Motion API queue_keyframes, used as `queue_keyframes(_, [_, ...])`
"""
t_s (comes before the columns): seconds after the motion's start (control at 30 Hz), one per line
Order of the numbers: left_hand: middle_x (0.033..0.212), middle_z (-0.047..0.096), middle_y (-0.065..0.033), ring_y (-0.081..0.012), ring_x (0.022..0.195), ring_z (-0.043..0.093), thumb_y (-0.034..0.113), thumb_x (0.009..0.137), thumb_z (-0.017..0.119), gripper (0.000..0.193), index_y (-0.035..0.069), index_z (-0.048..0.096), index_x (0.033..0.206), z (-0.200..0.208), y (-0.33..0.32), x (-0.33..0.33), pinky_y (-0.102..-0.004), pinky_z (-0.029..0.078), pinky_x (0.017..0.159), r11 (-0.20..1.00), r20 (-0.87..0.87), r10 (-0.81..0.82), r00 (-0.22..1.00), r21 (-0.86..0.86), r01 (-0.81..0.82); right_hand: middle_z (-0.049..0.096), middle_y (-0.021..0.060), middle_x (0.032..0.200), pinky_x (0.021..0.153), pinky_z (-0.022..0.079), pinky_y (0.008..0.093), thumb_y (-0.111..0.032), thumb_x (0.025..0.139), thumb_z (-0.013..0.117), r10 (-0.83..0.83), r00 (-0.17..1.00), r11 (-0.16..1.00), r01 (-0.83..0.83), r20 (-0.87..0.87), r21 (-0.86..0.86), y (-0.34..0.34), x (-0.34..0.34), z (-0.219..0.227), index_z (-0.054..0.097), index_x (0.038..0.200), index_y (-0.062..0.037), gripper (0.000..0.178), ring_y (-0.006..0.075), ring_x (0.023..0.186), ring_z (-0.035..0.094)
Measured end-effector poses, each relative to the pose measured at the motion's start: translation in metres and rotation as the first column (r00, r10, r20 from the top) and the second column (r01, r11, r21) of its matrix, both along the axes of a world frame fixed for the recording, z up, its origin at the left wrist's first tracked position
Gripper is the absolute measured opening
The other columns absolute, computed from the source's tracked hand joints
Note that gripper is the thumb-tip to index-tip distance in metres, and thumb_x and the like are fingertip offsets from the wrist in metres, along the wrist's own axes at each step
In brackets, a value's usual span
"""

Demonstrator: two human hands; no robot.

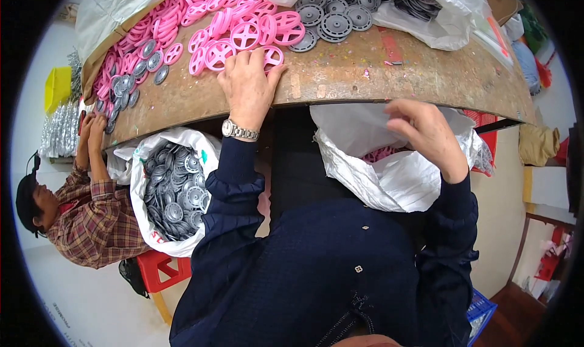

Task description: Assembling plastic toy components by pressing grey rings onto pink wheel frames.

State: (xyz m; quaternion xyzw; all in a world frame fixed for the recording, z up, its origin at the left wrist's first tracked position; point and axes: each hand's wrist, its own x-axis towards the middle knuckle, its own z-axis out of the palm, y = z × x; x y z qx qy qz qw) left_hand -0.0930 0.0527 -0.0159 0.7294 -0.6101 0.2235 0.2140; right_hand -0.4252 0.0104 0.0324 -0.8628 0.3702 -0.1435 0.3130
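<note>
My left hand (248, 91), with a metal watch at its wrist, reaches onto the table's near edge. Its fingers curl over a pink spoked plastic wheel (274, 56), and the thumb rests at that wheel's side. More pink wheels (246, 35) lie heaped just beyond the fingertips. Over a white woven sack (401, 185) below the table edge hovers my right hand (426, 131), fingers loosely bent and apart from the thumb, nothing visible in it. Pink pieces (380, 154) show inside that sack. Grey plastic discs (336, 24) are piled behind the pink ones.
A worn wooden table (340, 73) curves across the front. At my left stands a white sack full of grey discs (173, 189). Beyond it, a person in a plaid shirt (91, 219) works at the table's left end by a red stool (159, 271). A blue crate (480, 313) sits lower right.
</note>
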Motion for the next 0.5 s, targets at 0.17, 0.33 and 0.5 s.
queue_keyframes(0.17, [0.105, 0.061, -0.0109, -0.0304, 0.105, 0.055, 0.039, 0.074, 0.080, 0.060, 0.010, 0.059, 0.122, -0.002, -0.002, -0.001, -0.0479, 0.042, 0.089, 0.999, -0.122, -0.049, 0.991, -0.025, 0.046, 0.069, 0.0146, 0.089, 0.073, 0.051, 0.0337, -0.011, 0.088, 0.066, -0.037, 0.970, 0.997, 0.051, 0.240, -0.055, -0.033, 0.042, 0.004, 0.065, 0.104, 0.0010, 0.021, 0.0255, 0.082, 0.067])
queue_keyframes(0.33, [0.106, 0.058, -0.0137, -0.0335, 0.104, 0.054, 0.030, 0.071, 0.082, 0.069, 0.005, 0.051, 0.128, -0.001, -0.001, -0.012, -0.0470, 0.041, 0.090, 0.968, -0.178, -0.234, 0.956, -0.131, 0.213, 0.069, 0.0138, 0.105, 0.081, 0.051, 0.0379, -0.017, 0.087, 0.068, -0.057, 0.972, 0.818, 0.176, 0.228, -0.548, -0.089, 0.087, -0.016, 0.066, 0.111, -0.0037, 0.027, 0.0336, 0.091, 0.065])
queue_keyframes(0.5, [0.106, 0.057, -0.0176, -0.0358, 0.100, 0.054, 0.023, 0.073, 0.081, 0.072, 0.002, 0.046, 0.132, 0.005, 0.007, -0.029, -0.0464, 0.043, 0.090, 0.913, -0.249, -0.395, 0.884, -0.216, 0.347, 0.066, 0.0103, 0.112, 0.086, 0.051, 0.0394, -0.019, 0.084, 0.069, -0.028, 0.989, 0.656, 0.126, 0.144, -0.744, -0.115, 0.122, -0.030, 0.065, 0.116, -0.0063, 0.034, 0.0316, 0.102, 0.061])
